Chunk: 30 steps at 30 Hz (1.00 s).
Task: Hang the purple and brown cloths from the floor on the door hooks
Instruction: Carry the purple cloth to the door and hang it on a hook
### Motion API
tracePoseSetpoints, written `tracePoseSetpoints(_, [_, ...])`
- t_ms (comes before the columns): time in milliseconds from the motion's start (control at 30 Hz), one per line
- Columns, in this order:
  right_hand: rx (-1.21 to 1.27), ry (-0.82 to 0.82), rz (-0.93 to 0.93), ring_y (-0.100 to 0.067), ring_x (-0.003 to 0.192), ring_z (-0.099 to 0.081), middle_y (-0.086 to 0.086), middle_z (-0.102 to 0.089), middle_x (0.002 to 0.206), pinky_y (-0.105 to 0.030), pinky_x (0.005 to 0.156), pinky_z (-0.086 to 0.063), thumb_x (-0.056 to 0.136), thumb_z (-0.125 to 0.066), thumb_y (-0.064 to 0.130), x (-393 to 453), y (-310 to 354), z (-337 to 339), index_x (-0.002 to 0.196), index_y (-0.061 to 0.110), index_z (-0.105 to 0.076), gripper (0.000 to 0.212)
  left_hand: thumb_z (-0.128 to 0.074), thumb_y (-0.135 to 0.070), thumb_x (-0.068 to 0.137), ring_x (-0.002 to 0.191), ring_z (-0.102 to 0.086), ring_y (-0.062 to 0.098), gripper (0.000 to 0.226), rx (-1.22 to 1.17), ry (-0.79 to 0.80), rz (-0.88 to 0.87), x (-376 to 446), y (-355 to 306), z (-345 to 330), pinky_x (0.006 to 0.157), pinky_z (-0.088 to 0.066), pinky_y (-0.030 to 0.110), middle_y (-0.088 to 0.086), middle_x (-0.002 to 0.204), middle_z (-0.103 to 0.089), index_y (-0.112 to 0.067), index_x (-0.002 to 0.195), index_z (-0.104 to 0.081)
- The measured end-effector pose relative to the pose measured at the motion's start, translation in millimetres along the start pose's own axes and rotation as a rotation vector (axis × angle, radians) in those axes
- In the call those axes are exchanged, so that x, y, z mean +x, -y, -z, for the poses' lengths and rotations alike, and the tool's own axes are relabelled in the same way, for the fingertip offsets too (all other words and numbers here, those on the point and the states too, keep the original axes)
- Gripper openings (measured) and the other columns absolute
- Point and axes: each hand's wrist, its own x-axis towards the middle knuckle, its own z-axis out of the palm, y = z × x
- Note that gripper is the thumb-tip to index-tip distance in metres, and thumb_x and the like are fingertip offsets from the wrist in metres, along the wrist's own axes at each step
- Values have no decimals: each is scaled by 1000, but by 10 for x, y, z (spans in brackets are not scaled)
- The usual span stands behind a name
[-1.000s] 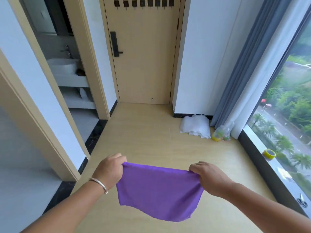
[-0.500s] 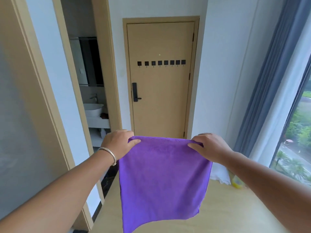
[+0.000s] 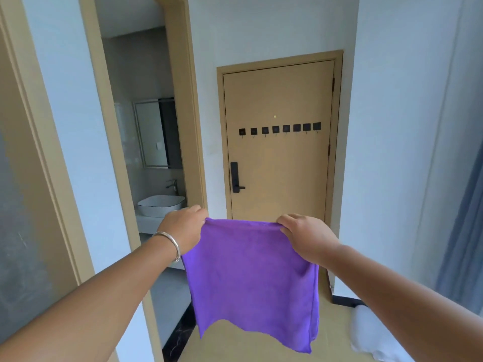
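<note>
— Low in the middle of the frame, what do the hands have?

— Both grip the purple cloth (image 3: 252, 280) by its top edge. The left hand (image 3: 183, 228) has its fingers curled over the upper left corner, the right hand (image 3: 304, 236) pinches the upper right corner, and the edge runs nearly level between them.

— And the rest of it?

— It hangs flat and free. The bottom edge is uneven, lowest at the right corner, and it clears the wooden floor (image 3: 235, 346).

— Where are the hooks?

— A row of black door hooks (image 3: 279, 129) sits across the upper half of the tan door (image 3: 279, 165), above the cloth's top edge and well apart from it. None of them carries anything. A black handle (image 3: 235, 178) is on the door's left side.

— Any room to move?

— Open floor lies between the cloth and the door. An open doorway at the left shows a white basin (image 3: 160, 205) on a counter (image 3: 146, 222), with a mirror (image 3: 154, 134) above. A white bundle (image 3: 371, 333) lies on the floor at lower right, beside a blue curtain (image 3: 462, 257). I see no brown cloth.
</note>
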Motion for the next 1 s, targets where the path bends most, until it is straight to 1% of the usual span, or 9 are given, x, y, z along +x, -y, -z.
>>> tracePoseSetpoints(100, [-71, -35, 29, -25, 80, -59, 6, -61, 98, -30, 59, -42, 100, -34, 36, 413, -239, -27, 109, 26, -54, 24, -39, 2, 82, 69, -49, 23, 24, -15, 33, 81, 452, -118, -41, 56, -30, 32, 0, 88, -55, -18, 90, -49])
tracePoseSetpoints(267, [-174, -38, 42, -24, 78, -60, 7, -61, 91, -28, 56, -32, 101, -30, 44, 978, -642, -116, 107, 29, -53, 28, -34, 8, 75, 82, -51, 27, 33, -118, -38, 98, 1127, -221, -333, 59, -41, 34, 2, 86, -48, -18, 92, -46])
tracePoseSetpoints(400, [-212, -50, -2, -25, 74, -58, 5, -59, 88, -28, 56, -35, 101, -32, 43, 1354, -955, -323, 106, 26, -55, 29, -35, 3, 75, 73, -42, 22, 23, -103, -67, 123, 1644, -239, -672, 54, -29, 31, -2, 79, -40, -20, 80, -38])
tracePoseSetpoints(500, [-173, -26, -41, -24, 78, -58, 5, -56, 88, -29, 59, -36, 101, -35, 41, 1672, -1169, -521, 104, 25, -56, 27, -38, -5, 80, 63, -39, 19, 17, -47, -90, 130, 2071, -241, -913, 51, -23, 29, -4, 75, -46, -21, 76, -38])
tracePoseSetpoints(567, [-113, -8, -75, -22, 85, -57, 5, -56, 90, -29, 63, -36, 100, -40, 39, 1906, -1296, -642, 102, 23, -60, 26, -40, -7, 81, 74, -45, 19, 16, -12, -114, 85, 2369, -211, -1059, 59, -28, 29, -2, 84, -53, -22, 75, -44])
tracePoseSetpoints(633, [-111, 20, -84, -18, 92, -51, 6, -60, 92, -28, 69, -38, 98, -43, 38, 2162, -1435, -759, 98, 23, -64, 26, -42, -7, 78, 85, -45, 21, 18, 33, -143, 43, 2668, -155, -1193, 66, -29, 29, -2, 87, -49, -21, 75, -53])
tracePoseSetpoints(767, [-111, 116, -162, -14, 94, -44, 9, -64, 84, -29, 70, -42, 94, -46, 38, 2764, -1664, -924, 84, 24, -63, 25, -45, -4, 81, 64, -47, 20, 15, -20, -89, 71, 3264, 63, -1433, 56, -35, 28, -3, 71, -34, -15, 79, -55])
tracePoseSetpoints(900, [-67, 156, -219, -19, 82, -53, 8, -56, 76, -28, 57, -37, 93, -50, 33, 3360, -1754, -1096, 77, 24, -59, 21, -43, 1, 77, 61, -54, 20, 22, -93, -21, 81, 3781, 324, -1647, 55, -41, 26, -2, 63, -45, -18, 69, -50])
tracePoseSetpoints(1000, [-31, 133, -261, -21, 80, -55, 2, -59, 83, -31, 63, -45, 92, -51, 29, 3757, -1863, -1305, 82, 18, -64, 20, -40, 1, 74, 57, -44, 17, 21, -176, -5, 85, 4148, 525, -1888, 48, -31, 25, -1, 65, -48, -17, 65, -45])
